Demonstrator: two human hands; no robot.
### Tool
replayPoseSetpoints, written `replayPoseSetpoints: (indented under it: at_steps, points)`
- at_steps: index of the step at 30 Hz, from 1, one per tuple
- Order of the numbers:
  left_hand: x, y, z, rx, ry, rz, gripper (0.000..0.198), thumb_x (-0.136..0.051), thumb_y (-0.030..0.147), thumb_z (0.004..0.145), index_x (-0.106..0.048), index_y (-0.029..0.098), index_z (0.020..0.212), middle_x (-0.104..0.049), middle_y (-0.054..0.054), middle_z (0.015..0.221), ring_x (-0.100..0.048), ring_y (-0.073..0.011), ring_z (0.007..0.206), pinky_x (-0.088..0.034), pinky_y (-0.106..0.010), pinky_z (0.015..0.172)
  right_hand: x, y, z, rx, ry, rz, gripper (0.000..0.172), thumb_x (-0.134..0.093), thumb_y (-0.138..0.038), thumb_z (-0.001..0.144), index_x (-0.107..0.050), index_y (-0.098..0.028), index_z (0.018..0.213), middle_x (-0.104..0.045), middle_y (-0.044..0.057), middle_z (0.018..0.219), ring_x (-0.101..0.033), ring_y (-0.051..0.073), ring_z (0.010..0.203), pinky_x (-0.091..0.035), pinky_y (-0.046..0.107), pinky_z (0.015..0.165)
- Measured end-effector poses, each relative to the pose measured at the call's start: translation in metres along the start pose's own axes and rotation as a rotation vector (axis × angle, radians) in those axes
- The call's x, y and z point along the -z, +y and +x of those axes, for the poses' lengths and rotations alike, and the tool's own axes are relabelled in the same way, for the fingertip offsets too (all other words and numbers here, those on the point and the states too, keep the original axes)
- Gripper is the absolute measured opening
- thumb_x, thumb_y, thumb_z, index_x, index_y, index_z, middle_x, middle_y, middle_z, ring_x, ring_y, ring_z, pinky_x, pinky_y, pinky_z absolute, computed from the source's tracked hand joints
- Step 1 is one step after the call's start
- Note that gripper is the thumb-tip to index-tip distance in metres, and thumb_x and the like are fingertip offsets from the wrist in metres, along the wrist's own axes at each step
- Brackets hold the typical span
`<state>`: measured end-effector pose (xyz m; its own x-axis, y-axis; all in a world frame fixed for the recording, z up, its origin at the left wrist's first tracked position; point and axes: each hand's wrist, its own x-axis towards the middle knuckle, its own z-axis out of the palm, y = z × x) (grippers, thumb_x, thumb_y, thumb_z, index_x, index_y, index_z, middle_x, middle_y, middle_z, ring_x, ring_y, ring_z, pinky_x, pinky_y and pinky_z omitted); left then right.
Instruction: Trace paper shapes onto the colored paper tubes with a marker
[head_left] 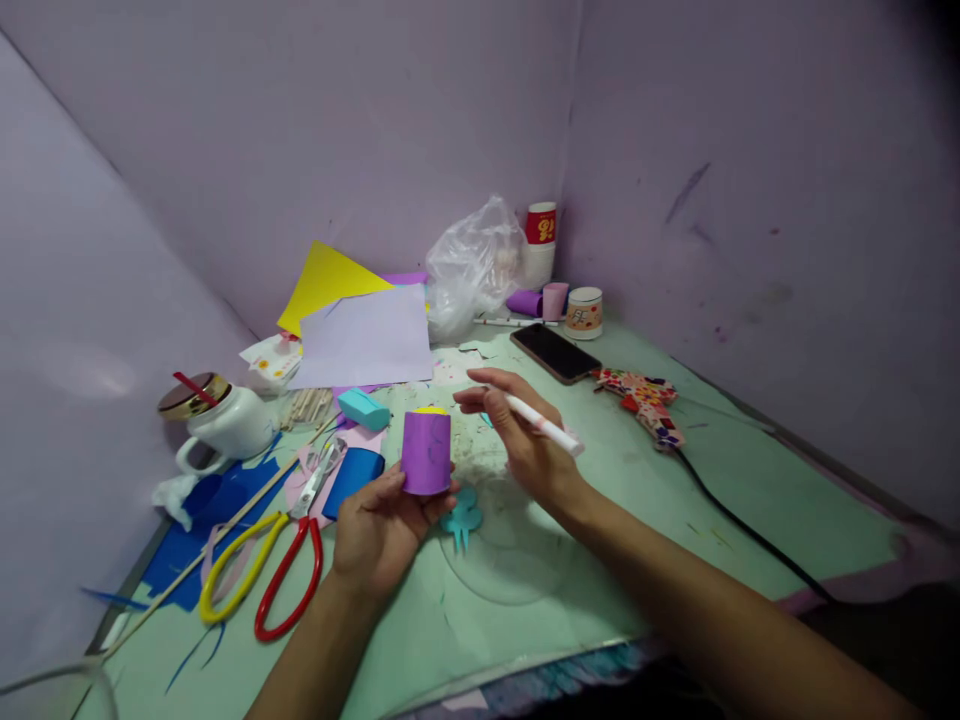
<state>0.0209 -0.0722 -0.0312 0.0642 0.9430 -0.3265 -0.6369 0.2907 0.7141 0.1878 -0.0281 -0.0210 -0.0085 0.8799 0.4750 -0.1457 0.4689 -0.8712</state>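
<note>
My left hand (pixel 379 535) is closed around the lower part of a small purple paper tube (pixel 426 455), held upright with a bit of yellow showing at its top. Faint dark curved lines are visible on the tube's right side. My right hand (pixel 536 445) grips a white pen (pixel 546 425) between thumb and fingers, to the right of the tube and apart from it. Whether the pen is capped I cannot tell. A turquoise paper cutout (pixel 463 512) lies under the tube's right side, on a round clear plastic sheet (pixel 506 590). Left of my left hand is a blue paper roll (pixel 352 485).
Scissors (pixel 304 520) with yellow and red handles lie left, near a wooden stick (pixel 247 510) and a white mug (pixel 236 425). Paper sheets (pixel 367 335), a plastic bag (pixel 472 270) and paper cups (pixel 583 315) stand behind. Rightward are a phone (pixel 555 352) and a floral corded tool (pixel 645 400).
</note>
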Motion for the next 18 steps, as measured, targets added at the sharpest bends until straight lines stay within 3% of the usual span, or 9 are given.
replayPoseSetpoints:
  at_steps: [3,7,12,15,18]
  points:
    - [-0.002,-0.007,-0.002,-0.034,-0.072,0.057,0.027,-0.06,0.013,0.07,-0.071,0.009,0.094,-0.074,-0.013,0.088,-0.07,-0.0267,0.079,-0.058,-0.036,0.068,-0.001,0.007,-0.003,0.026,-0.118,-0.165,0.025,-0.06,-0.03,0.085,-0.055,-0.022,0.108,-0.067,0.007,0.107,-0.063,0.021,0.102,-0.047,0.039,0.091]
    - [0.0,-0.016,-0.002,-0.098,-0.088,0.211,0.038,-0.07,0.019,0.069,-0.068,0.012,0.107,-0.072,-0.01,0.1,-0.067,-0.0226,0.085,-0.056,-0.032,0.075,0.002,0.012,-0.004,0.025,-0.199,-0.282,0.026,-0.064,-0.019,0.078,-0.053,-0.022,0.101,-0.064,0.002,0.091,-0.062,0.019,0.088,-0.049,0.033,0.079]
    - [0.008,-0.023,0.001,-0.18,-0.038,0.434,0.066,-0.083,0.03,0.057,-0.062,0.013,0.117,-0.069,-0.014,0.111,-0.065,-0.0296,0.097,-0.052,-0.036,0.082,0.001,0.015,-0.007,0.071,-0.251,-0.317,0.025,-0.06,-0.015,0.076,-0.051,-0.022,0.099,-0.062,0.0,0.084,-0.06,0.015,0.074,-0.048,0.027,0.068]
    - [0.008,-0.025,0.0,-0.181,0.002,0.478,0.061,-0.082,0.03,0.056,-0.063,0.012,0.112,-0.069,-0.014,0.11,-0.064,-0.0305,0.098,-0.053,-0.035,0.078,-0.003,0.014,-0.009,0.121,-0.292,-0.351,0.02,-0.059,-0.014,0.076,-0.054,-0.022,0.094,-0.063,0.0,0.082,-0.06,0.015,0.067,-0.048,0.027,0.065]
    - [0.004,-0.025,-0.001,-0.188,0.064,0.435,0.055,-0.08,0.025,0.057,-0.064,0.012,0.108,-0.071,-0.012,0.102,-0.066,-0.0272,0.091,-0.053,-0.035,0.076,-0.002,0.009,-0.007,0.171,-0.234,-0.382,0.013,-0.059,-0.018,0.079,-0.058,-0.022,0.091,-0.067,0.003,0.089,-0.063,0.018,0.077,-0.049,0.031,0.071]
